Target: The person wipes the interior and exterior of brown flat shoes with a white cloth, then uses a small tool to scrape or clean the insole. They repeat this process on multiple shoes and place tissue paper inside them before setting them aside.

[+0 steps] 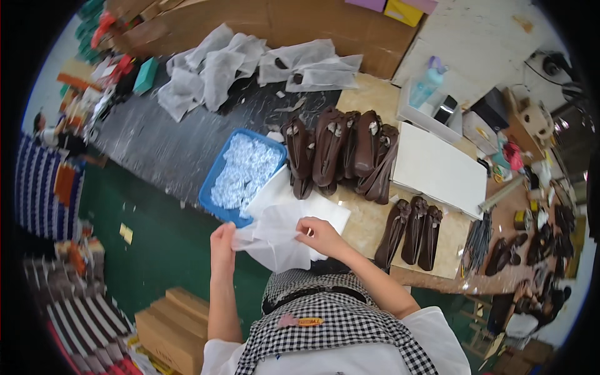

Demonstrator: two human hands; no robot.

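A thin white translucent bag or sheet point(276, 239) is stretched between my two hands at the table's near edge. My left hand point(223, 246) pinches its left end. On the right side, my right hand point(318, 234) holds it between thumb and fingers. Beneath lies a stack of white sheets point(333, 215). Touching its left side is a blue plastic basket point(204, 187) full of small whitish-blue packets point(246, 168). Beyond the stack, several dark brown flat shoes point(328, 150) lie bunched together, and three more point(415, 234) lie side by side to the right.
Wrapped bundles in white translucent material point(220, 65) lie at the table's back. A white box point(440, 168) stands right of the shoes, with a white bin point(431, 115) behind it. Cardboard boxes point(173, 328) stand on the floor at left. Other people are at far left and far right.
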